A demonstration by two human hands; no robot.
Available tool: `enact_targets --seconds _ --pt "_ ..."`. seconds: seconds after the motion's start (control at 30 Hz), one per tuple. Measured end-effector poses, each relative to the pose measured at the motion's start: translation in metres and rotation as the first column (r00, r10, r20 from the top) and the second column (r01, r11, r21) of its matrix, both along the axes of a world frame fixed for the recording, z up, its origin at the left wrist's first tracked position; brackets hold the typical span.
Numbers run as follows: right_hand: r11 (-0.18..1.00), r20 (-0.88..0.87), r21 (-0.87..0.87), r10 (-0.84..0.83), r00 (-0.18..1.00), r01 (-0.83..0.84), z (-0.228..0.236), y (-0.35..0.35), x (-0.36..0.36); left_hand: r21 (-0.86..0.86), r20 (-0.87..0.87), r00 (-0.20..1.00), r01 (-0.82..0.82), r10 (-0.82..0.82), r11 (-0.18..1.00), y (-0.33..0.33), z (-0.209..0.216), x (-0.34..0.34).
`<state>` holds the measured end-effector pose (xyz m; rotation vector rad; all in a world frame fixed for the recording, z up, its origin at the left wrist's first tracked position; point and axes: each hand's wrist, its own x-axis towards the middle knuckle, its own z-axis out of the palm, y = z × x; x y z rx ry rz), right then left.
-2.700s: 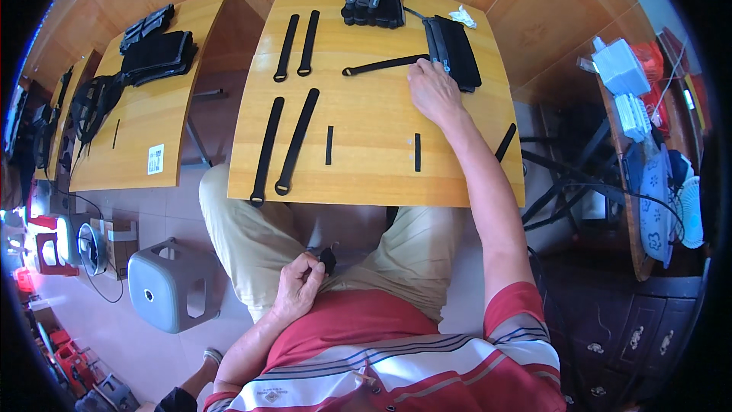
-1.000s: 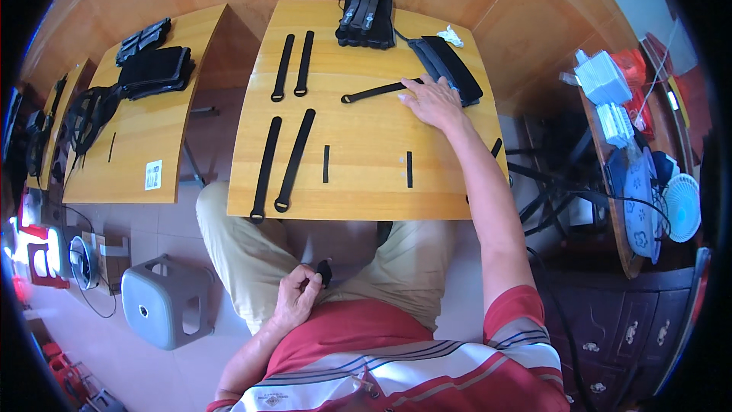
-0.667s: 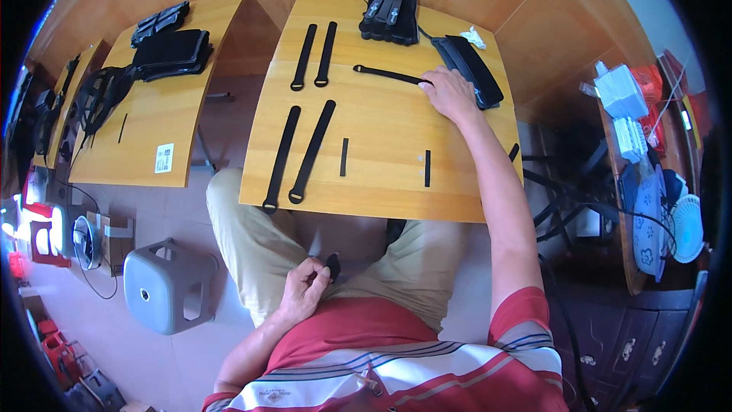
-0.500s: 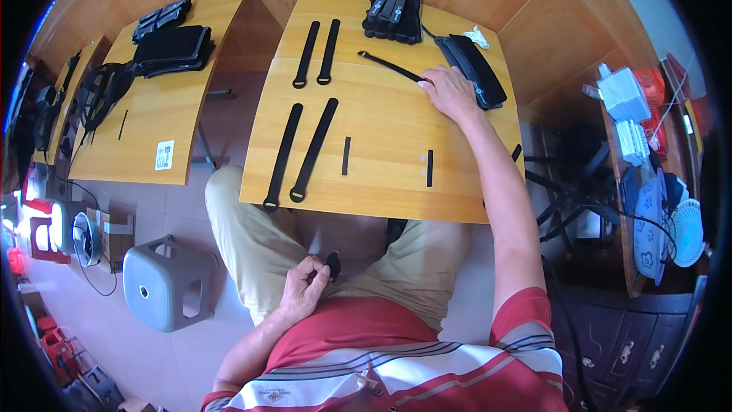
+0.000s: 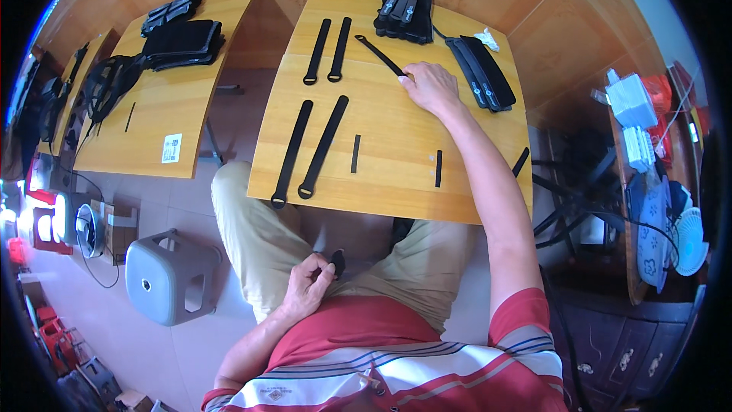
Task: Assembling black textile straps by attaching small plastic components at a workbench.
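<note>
My right hand (image 5: 433,88) reaches across the wooden table (image 5: 396,114), its fingers closed on the near end of a thin black strap (image 5: 379,55) with a loop at its far end. Low over my lap, my left hand (image 5: 309,286) pinches a small black piece (image 5: 338,261) whose kind I cannot make out. To the left lie two shorter looped black straps, one of them (image 5: 339,49) nearer my right hand, and two longer ones, including a longer strap (image 5: 323,146). A folded black fabric piece (image 5: 488,76) rests just right of my right hand.
Bundled black straps (image 5: 404,11) stand at the table's back, beside a crumpled white tissue (image 5: 486,40). Short black strips (image 5: 356,154) lie near the front. A second table (image 5: 137,145) with black fabric goods and a grey stool (image 5: 169,278) are at left. Shelving (image 5: 627,259) stands right.
My right hand has shifted left across the table, and the strap in its fingers now lies at a steeper slant. The left hand keeps its pinch over my lap. The view has turned slightly.
</note>
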<state>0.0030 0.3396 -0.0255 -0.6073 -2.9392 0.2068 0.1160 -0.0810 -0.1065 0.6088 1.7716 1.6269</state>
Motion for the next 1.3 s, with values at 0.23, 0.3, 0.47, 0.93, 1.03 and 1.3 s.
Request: enact_targets --seconds 0.23,0.3,0.47,0.93,1.03,1.3 --pt "0.997 0.051 -0.037 -0.06 0.997 0.062 0.008 -0.014 -0.011 0.006 0.006 1.0 -0.001 0.001 1.0 -0.002 -0.001 0.001" --pt "0.997 0.053 -0.032 -0.068 0.996 0.07 0.007 -0.016 -0.014 -0.001 0.008 1.0 0.0 0.0 1.0 -0.002 0.0 0.001" --pt "0.997 0.027 -0.043 -0.058 0.998 0.06 0.007 -0.021 -0.021 0.017 0.009 1.0 0.005 -0.006 1.0 -0.003 0.0 -0.001" --pt "0.994 -0.144 0.024 -0.102 0.984 0.107 0.011 -0.036 -0.008 -0.027 0.034 0.999 0.001 0.0 1.0 -0.002 0.014 0.0" --pt "0.949 -0.28 -0.308 -0.021 0.96 -0.069 0.023 -0.073 0.038 0.008 -0.046 0.999 0.006 -0.006 1.0 -0.002 0.01 0.002" --pt "0.355 -0.346 -0.825 0.3 0.889 -0.441 -0.009 -0.2 0.186 0.081 -0.066 0.98 0.195 -0.19 0.978 0.012 0.048 -0.002"
